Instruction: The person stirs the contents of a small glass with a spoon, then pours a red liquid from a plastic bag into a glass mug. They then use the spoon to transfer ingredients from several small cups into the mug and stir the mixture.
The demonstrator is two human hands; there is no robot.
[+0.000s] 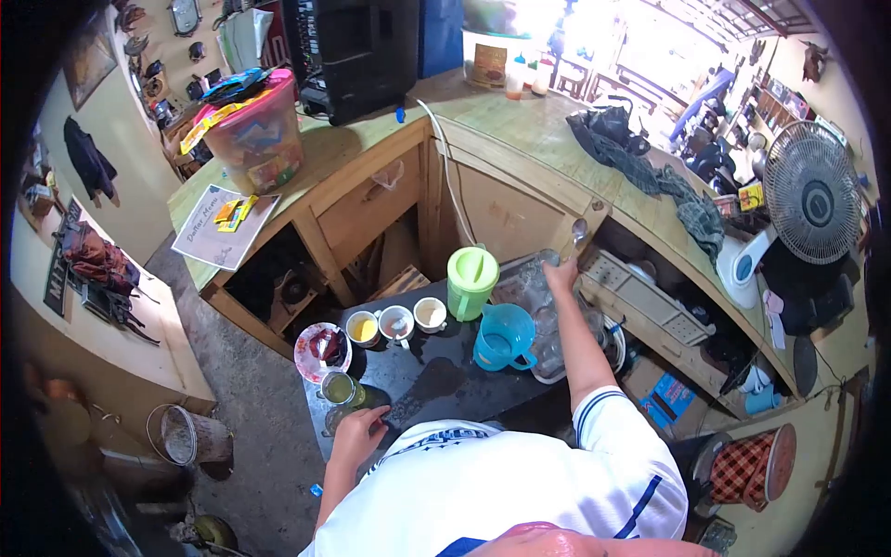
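My right hand is closed at the far right side of the dark table, beside clear glassware on a tray; a metal spoon stands up just beyond its fingers. What the fingers hold is too small to name. My left hand rests at the near left edge, next to a glass mug of green liquid, fingers partly spread. Three white cups stand in a row beside a patterned plate with dark red contents. A green lidded pitcher and a blue pitcher stand mid-table.
Wooden counters wrap around the table's far side. On them are a pink-lidded tub, a paper sign, a dark cloth and a fan. A bucket sits on the floor at left.
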